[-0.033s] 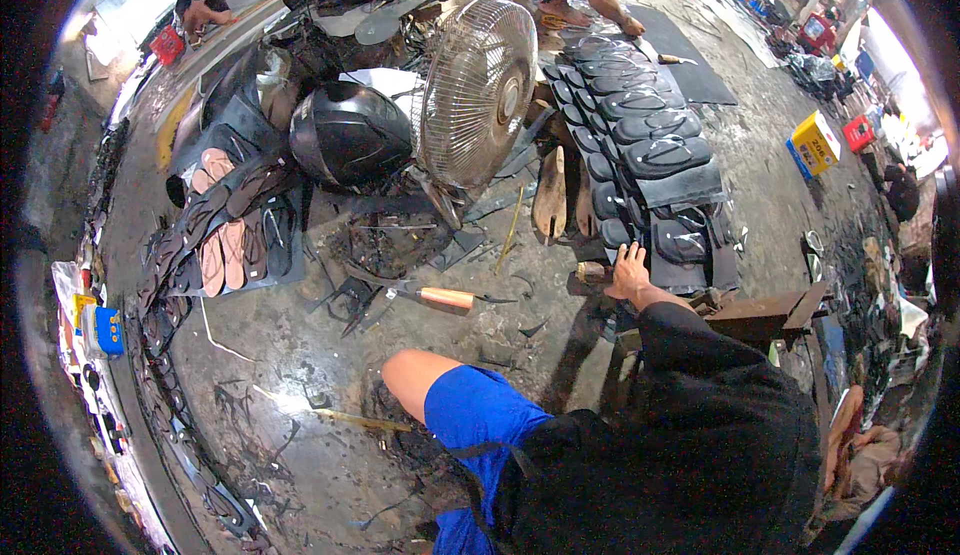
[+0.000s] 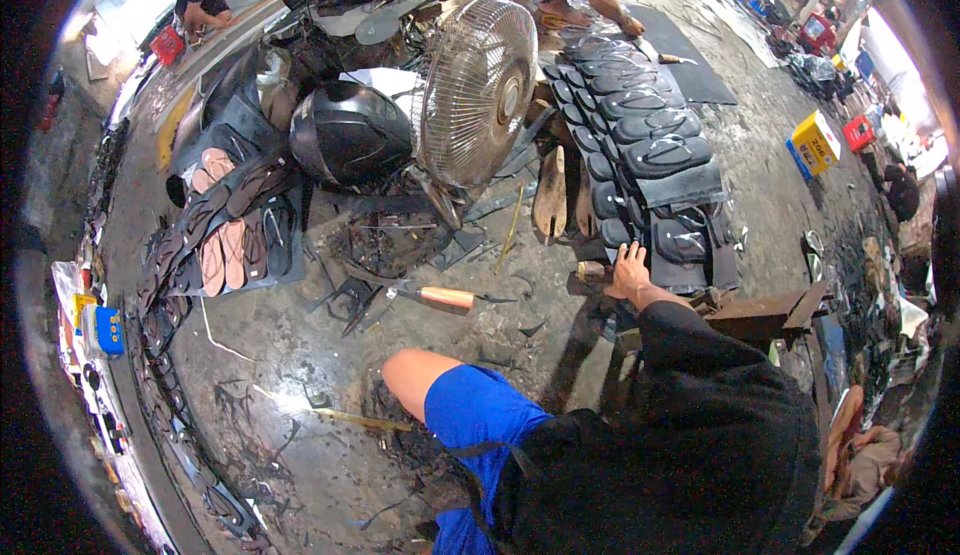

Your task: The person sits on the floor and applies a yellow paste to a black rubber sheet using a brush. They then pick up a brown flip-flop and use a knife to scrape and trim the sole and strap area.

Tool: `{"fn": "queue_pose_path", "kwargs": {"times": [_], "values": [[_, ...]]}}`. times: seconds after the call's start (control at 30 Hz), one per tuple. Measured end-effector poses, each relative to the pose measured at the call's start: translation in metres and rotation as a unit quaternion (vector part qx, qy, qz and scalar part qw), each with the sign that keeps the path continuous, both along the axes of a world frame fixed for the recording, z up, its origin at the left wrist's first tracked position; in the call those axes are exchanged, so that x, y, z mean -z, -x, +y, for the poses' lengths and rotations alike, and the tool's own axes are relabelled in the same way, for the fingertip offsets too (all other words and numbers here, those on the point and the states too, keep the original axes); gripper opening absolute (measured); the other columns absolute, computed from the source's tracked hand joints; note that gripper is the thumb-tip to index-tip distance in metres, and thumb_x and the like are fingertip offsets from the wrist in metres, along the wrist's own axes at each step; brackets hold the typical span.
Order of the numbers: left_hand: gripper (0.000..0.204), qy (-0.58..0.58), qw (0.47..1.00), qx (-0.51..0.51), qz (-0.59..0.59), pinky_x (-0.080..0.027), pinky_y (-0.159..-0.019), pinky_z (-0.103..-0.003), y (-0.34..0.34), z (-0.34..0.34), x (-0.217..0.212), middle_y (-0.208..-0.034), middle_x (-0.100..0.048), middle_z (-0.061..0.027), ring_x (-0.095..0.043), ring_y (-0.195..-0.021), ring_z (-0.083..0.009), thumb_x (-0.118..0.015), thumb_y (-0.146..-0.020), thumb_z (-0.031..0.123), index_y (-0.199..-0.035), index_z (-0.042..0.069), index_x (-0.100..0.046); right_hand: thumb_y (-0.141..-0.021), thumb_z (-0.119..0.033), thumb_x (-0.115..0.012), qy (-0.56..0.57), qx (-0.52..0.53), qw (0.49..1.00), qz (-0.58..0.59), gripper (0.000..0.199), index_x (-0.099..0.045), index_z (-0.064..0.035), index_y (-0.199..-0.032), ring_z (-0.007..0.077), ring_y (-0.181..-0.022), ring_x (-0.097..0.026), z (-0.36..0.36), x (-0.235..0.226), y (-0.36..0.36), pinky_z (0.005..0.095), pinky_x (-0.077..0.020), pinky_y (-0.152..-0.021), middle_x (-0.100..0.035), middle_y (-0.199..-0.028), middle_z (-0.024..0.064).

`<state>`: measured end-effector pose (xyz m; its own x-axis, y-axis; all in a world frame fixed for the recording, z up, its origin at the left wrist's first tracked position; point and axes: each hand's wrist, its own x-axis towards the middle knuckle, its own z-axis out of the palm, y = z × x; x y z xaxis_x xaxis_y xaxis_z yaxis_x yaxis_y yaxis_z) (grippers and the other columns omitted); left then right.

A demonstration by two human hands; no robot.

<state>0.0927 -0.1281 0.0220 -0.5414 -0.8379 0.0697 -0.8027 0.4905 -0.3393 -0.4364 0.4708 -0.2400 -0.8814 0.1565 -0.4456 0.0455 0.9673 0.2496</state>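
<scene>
"Many flip-flops (image 2: 660, 155) there; what's changed?"

"All looks as before: right hand (image 2: 630, 273) at the rows' near end, fingers slightly spread; whether they're touching, I can't tell."

"How do the flip-flops look?"

"Black, thong-strapped, lying in overlapping rows right of the caged fan (image 2: 478, 95)."

Grey floor (image 2: 325, 353) bearing stacked dark sandals (image 2: 663, 155), black sheet (image 2: 702, 81), wooden-handled tool (image 2: 447, 297), white strip (image 2: 230, 351), yellow-and-blue box (image 2: 814, 145)
</scene>
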Motion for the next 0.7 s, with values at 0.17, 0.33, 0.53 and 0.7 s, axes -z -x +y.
{"fn": "queue_pose_path", "kwargs": {"times": [0.17,0.33,0.53,0.7], "values": [[0.067,0.138,0.955,-0.058,-0.256,-0.044,-0.093,-0.050,-0.060,-0.045,0.077,-0.104,-0.059,-0.0308,-0.052,-0.104,-0.0472,-0.055,-0.086,0.059,-0.100,-0.006,-0.062,-0.066,-0.058,-0.075,-0.005,0.009,1.000,-0.008,0.121,-0.018,0.0133,-0.146,0.0484,-0.139,-0.021,-0.012,-0.013,0.011,0.0533,-0.0191,-0.112,-0.026,-0.146,0.0372],[0.066,0.031,0.996,0.064,0.057,-0.048,-0.083,-0.049,0.022,0.009,-0.023,-0.089,-0.061,-0.0258,-0.058,-0.089,-0.0448,-0.056,-0.086,0.059,-0.096,-0.006,-0.062,-0.067,-0.059,-0.074,0.015,0.039,0.999,0.000,0.121,-0.018,0.0128,-0.146,0.0482,-0.139,-0.020,-0.009,-0.020,0.010,0.0532,-0.0195,-0.112,-0.026,-0.146,0.0368],[0.063,0.132,0.966,-0.065,-0.213,-0.047,-0.086,-0.049,-0.013,-0.003,0.033,-0.093,-0.060,-0.0271,-0.056,-0.096,-0.0445,-0.055,-0.088,0.057,-0.092,-0.005,-0.060,-0.063,-0.059,-0.078,0.038,0.056,0.998,-0.001,0.125,-0.016,0.0092,-0.148,0.0508,-0.136,-0.022,-0.017,-0.024,0.014,0.0529,-0.0220,-0.112,-0.020,-0.148,0.0359],[0.060,0.088,0.986,0.117,0.074,-0.048,-0.084,-0.048,0.029,0.019,-0.026,-0.093,-0.062,-0.0285,-0.059,-0.091,-0.0438,-0.056,-0.089,0.055,-0.093,-0.005,-0.061,-0.065,-0.058,-0.077,0.017,0.057,0.998,-0.009,0.123,-0.015,0.0085,-0.148,0.0506,-0.136,-0.021,-0.007,-0.017,0.011,0.0525,-0.0227,-0.113,-0.018,-0.149,0.0349]]}}
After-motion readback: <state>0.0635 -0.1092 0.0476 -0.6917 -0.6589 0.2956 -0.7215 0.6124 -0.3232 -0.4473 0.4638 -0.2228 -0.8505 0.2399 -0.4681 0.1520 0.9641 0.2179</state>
